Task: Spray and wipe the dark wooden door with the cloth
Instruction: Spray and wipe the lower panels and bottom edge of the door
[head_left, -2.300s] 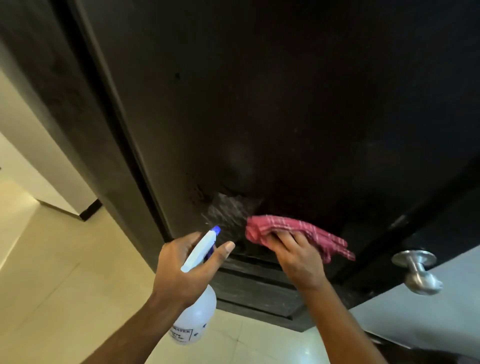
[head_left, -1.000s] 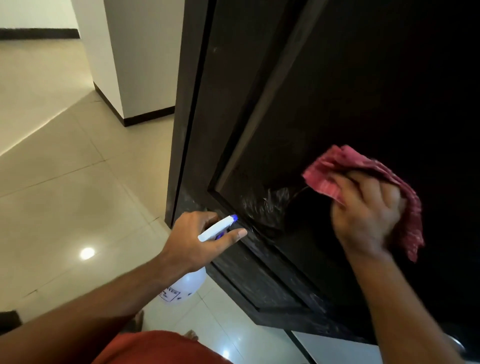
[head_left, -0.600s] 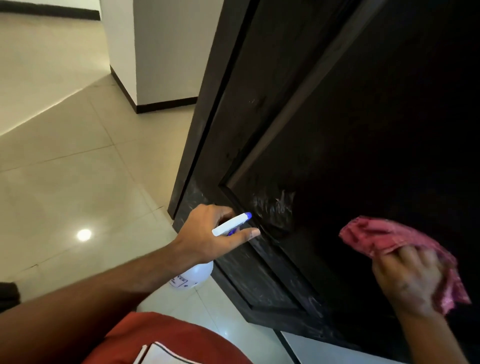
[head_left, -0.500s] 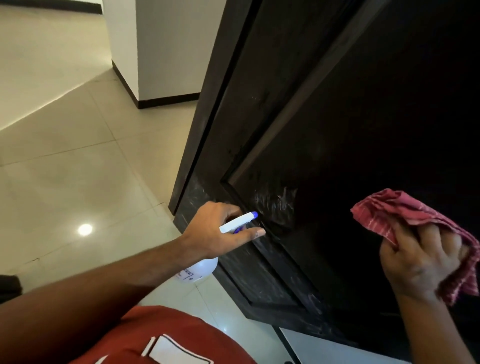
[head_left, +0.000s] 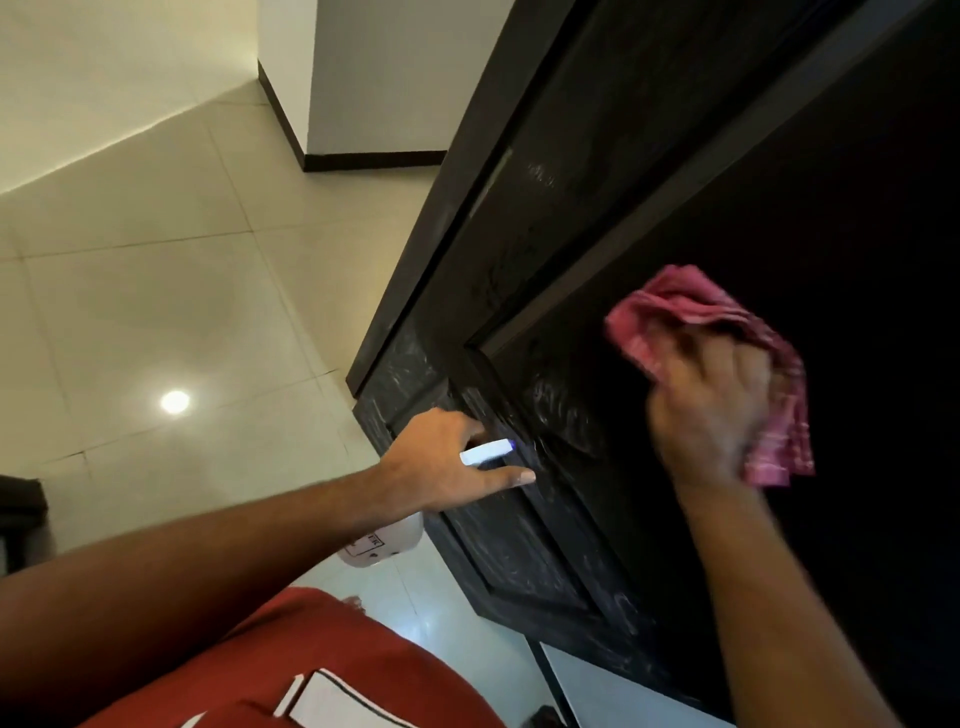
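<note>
Wipe step in hand: cloth on the dark wooden door (head_left: 597, 130), sprayer aimed near its lower left corner.
The door fills the right side, with wet streaks (head_left: 561, 410) at the lower left corner of the inset panel and along the bottom rail. The right hand (head_left: 711, 410) is motion-blurred, fingers clenched round the bunched pink checked cloth (head_left: 675, 306) and pressing it to the panel, up and right of the streaks. The left hand (head_left: 436, 467) grasps the head of the white spray bottle (head_left: 382, 540) with one finger stretched out under the blue-tipped nozzle (head_left: 485, 451) — pointed at the streaks from close by. Judgement: spray is down, and the next move calls for dragging the cloth down-left over the streaks and rail. The bottle label shows a few dark letters, not readable.
</note>
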